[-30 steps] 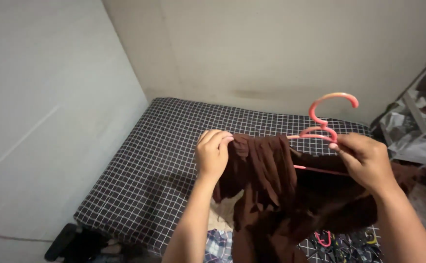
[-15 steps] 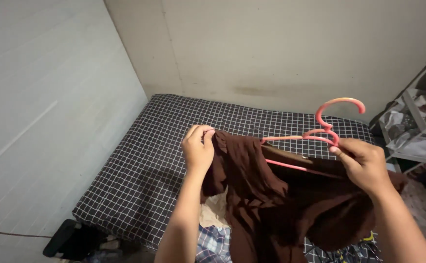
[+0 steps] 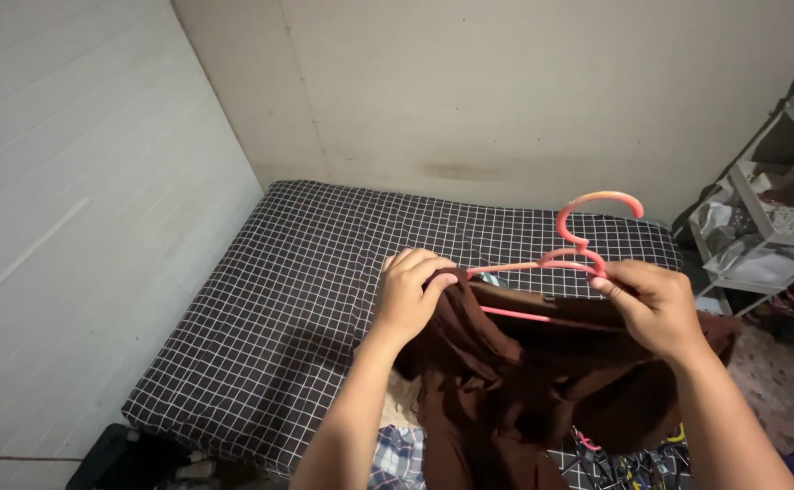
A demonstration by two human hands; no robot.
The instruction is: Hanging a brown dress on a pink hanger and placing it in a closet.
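Hanger point(image 3: 560, 263), pink plastic, sits up in the air over the bed point(image 3: 297, 299), roughly mid-frame toward the right, hook pointing up and curling toward the right. It's got a dark brown garment point(image 3: 524, 381) draped on it, and the cloth hangs down in loose folds between both forearms.

Right hand point(image 3: 655, 304) has the hanger at the neck, just under the hook, thumb and fingers closed in a pinch around the plastic with some of the brown fabric bunched under the palm. Left hand point(image 3: 412, 295) is at the other end, fingers curled together and pinching the top edge of the garment right by the left tip of the hanger arm. Can't tell whether those fingers are actually on the plastic too or only on the cloth, the fabric covers it.

Bed has a black cover with a white grid pattern and fills the corner where the two pale walls meet. Down at the bottom edge there's a bit of blue plaid cloth point(image 3: 397, 454) and something cream coloured poking out under the garment, plus what look like a few more hangers point(image 3: 628, 458) in a tangle. Off to the right there's a grey shelf point(image 3: 778, 227) with stuff piled on it.
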